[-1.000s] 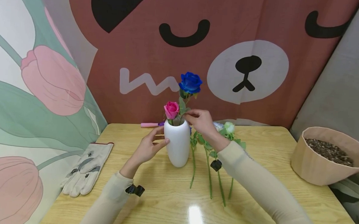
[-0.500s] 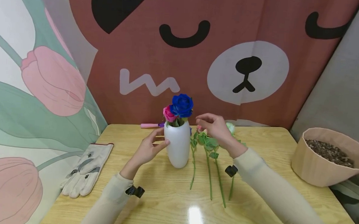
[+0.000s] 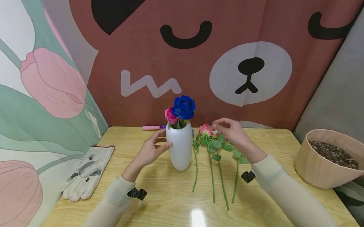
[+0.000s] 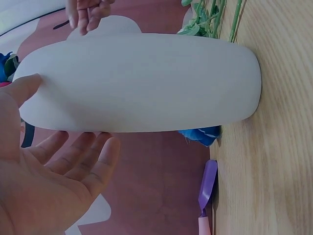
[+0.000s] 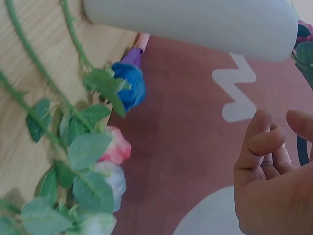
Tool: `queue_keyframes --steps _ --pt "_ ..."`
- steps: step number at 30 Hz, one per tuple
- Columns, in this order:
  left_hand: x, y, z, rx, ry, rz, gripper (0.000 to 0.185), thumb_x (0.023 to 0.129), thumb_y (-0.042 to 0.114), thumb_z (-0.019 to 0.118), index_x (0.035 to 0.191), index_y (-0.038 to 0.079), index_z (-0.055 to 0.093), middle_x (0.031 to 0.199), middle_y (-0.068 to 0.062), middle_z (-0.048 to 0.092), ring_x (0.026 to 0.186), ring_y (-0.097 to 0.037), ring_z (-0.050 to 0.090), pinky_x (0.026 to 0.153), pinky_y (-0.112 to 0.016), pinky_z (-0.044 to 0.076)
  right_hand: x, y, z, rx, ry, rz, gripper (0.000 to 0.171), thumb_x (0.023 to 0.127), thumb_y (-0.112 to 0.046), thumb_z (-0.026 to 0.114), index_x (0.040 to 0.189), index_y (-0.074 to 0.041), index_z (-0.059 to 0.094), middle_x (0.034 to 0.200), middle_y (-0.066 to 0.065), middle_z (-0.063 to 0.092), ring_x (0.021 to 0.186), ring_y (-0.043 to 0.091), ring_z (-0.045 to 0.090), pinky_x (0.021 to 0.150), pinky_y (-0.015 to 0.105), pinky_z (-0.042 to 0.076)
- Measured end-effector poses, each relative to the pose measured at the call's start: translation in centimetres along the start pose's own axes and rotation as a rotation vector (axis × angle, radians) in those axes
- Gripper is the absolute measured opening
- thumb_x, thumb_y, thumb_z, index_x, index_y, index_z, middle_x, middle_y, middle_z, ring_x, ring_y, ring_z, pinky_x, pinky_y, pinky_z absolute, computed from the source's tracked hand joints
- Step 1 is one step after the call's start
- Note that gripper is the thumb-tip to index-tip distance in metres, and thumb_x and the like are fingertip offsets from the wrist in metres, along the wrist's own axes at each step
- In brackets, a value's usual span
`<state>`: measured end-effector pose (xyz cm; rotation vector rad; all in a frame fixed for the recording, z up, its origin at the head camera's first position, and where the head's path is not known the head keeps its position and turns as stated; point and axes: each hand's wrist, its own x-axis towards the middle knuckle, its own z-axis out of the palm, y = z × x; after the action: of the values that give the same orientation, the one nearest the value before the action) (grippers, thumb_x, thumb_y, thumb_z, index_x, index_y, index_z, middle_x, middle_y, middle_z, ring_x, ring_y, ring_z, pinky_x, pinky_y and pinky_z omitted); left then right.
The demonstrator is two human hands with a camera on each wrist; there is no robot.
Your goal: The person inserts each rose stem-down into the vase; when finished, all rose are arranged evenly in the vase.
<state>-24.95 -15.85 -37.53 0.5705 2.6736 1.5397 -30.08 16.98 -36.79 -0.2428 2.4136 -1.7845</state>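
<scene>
Above the wooden table [image 3: 162,204], before bear-print cloth [image 3: 139,50], left hand [image 3: 150,151] grips vase [image 3: 179,149], right hand [image 3: 235,133] loosely curled.

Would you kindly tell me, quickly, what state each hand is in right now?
Left hand: closed around the side of the white vase, holding it.
Right hand: open, holding nothing, near the loose flowers.
</scene>
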Motion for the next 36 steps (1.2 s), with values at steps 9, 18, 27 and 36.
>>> queue_keyframes --steps 9,18,27,36 --pt "0.1 -0.3 0.1 -0.006 -0.004 0.003 0.062 0.098 0.028 0.065 0.151 0.01 0.039 0.149 -0.019 0.05 0.133 -0.04 0.052 0.107 -0.057 0.047 -0.9 2.4 -2.8 -0.108 -0.022 0.029 0.04 0.102 -0.041 0.056 0.126 -0.009 0.06 0.12 0.011 0.064 0.089 0.017 0.065 0.061 0.031 0.049" --pt "0.1 -0.3 0.0 -0.003 -0.005 -0.003 0.062 0.098 0.028 0.065 0.151 0.011 0.039 0.148 -0.019 0.05 0.133 -0.039 0.052 0.107 -0.055 0.048 -1.2 6.0 -4.6 -0.181 -0.056 0.112 0.046 0.101 -0.044 0.056 0.128 -0.007 0.06 0.117 0.008 0.07 0.096 0.026 0.064 0.063 0.033 0.049" --pt "0.0 -0.2 0.1 -0.009 -0.004 -0.003 0.061 0.098 0.027 0.065 0.151 0.01 0.039 0.148 -0.019 0.05 0.133 -0.04 0.052 0.108 -0.057 0.046 -1.8 9.3 -5.6 -0.201 -0.088 0.162 0.045 0.101 -0.043 0.056 0.123 -0.004 0.061 0.12 0.016 0.068 0.095 0.028 0.065 0.065 0.036 0.051" --pt "0.1 -0.4 0.0 -0.013 0.002 0.01 0.06 0.098 0.027 0.065 0.15 0.01 0.04 0.147 -0.019 0.051 0.133 -0.04 0.051 0.108 -0.058 0.045 -2.6 11.7 -6.5 -0.235 -0.112 0.209 0.044 0.103 -0.035 0.054 0.125 0.002 0.059 0.115 0.014 0.07 0.091 0.021 0.067 0.06 0.035 0.05"
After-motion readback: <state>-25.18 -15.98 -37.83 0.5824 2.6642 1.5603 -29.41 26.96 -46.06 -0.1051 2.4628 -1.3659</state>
